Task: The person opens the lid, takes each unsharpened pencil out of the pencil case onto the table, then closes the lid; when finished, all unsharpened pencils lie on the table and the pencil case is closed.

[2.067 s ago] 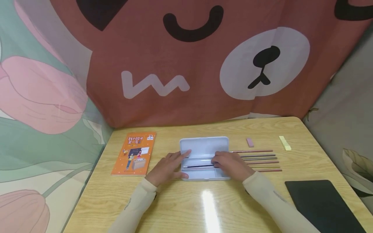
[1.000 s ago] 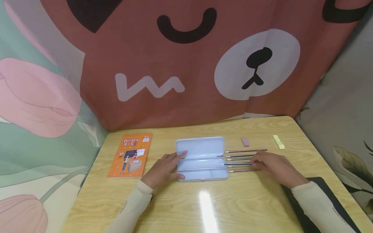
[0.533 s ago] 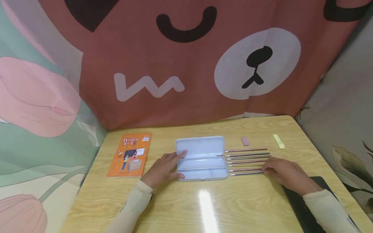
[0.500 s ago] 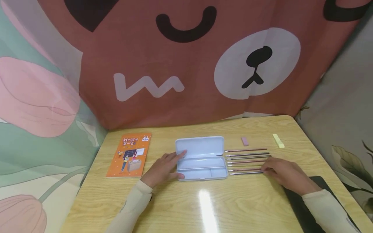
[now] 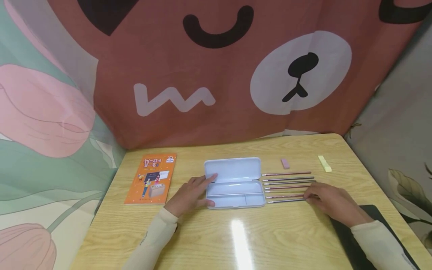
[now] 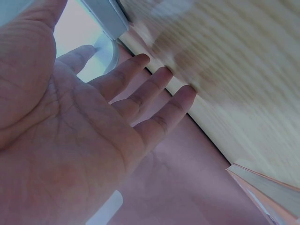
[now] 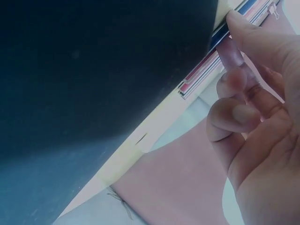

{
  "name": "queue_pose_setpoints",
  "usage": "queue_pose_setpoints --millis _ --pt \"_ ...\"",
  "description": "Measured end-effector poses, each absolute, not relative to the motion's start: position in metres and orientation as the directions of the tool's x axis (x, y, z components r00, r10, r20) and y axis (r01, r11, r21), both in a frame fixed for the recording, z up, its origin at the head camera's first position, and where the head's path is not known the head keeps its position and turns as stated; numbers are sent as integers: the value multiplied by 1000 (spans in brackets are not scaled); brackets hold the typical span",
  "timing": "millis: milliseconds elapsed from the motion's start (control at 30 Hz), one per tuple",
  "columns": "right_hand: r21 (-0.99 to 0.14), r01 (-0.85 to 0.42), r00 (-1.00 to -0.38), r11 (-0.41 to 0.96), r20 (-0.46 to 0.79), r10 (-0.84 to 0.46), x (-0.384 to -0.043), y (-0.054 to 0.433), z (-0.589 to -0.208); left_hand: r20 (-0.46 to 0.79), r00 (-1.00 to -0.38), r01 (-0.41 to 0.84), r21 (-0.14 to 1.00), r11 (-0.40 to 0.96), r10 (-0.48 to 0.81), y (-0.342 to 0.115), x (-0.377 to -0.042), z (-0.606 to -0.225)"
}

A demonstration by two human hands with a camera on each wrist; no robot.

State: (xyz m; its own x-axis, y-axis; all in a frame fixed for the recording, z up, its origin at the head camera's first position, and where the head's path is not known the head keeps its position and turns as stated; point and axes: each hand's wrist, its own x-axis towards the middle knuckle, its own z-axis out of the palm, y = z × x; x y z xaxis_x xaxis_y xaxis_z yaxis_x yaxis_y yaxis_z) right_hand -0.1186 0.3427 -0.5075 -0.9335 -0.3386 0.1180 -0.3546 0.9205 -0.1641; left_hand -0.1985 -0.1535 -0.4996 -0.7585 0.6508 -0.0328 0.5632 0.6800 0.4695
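A pale blue pencil case (image 5: 233, 170) lies open in the middle of the table, its compartments bare. My left hand (image 5: 187, 197) rests at its left side with thumb and fingers spread along the edge; the left wrist view shows the palm (image 6: 70, 131) and straight fingers. To the right of the case several pencils (image 5: 287, 173) lie side by side, light tips facing the case. At the near end of this row my right hand (image 5: 332, 200) pinches the dark blue pencil (image 5: 287, 201) by its right part, between thumb and index finger, as the right wrist view shows.
An orange book (image 5: 150, 179) lies at the left. Behind the pencils are a pink eraser (image 5: 285, 163) and a pale yellow block (image 5: 324, 164). A black flat board (image 5: 354, 236) lies partly under my right forearm.
My right hand has taken the dark blue pencil out of the case, rightward, down to the near end of the row. My left hand stays at the case.
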Motion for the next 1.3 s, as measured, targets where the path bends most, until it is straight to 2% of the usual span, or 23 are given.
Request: queue_pose_setpoints --millis 367,667,833,1067,1200,1300 --pt "-220 -338 -939 915 137 -314 -122 334 -503 -34 -759 563 467 682 650 -155 -199 -500" --pt "-335 -347 -937 876 93 -336 -137 281 -492 -30 -763 559 471 683 645 -154 -200 -502" --pt "-335 -436 -898 836 93 -431 -145 244 -487 -35 -763 556 473 683 645 -154 -200 -503" --pt "-248 -602 -799 759 203 -567 -155 202 -491 -40 -762 553 478 682 646 -154 -199 -502" --pt "-277 -642 -767 715 235 -597 -158 188 -498 -31 -760 559 477 678 649 -153 -198 -501" --pt "-292 -641 -767 710 236 -596 -160 183 -501 -35 -764 556 473 684 645 -153 -199 -501"
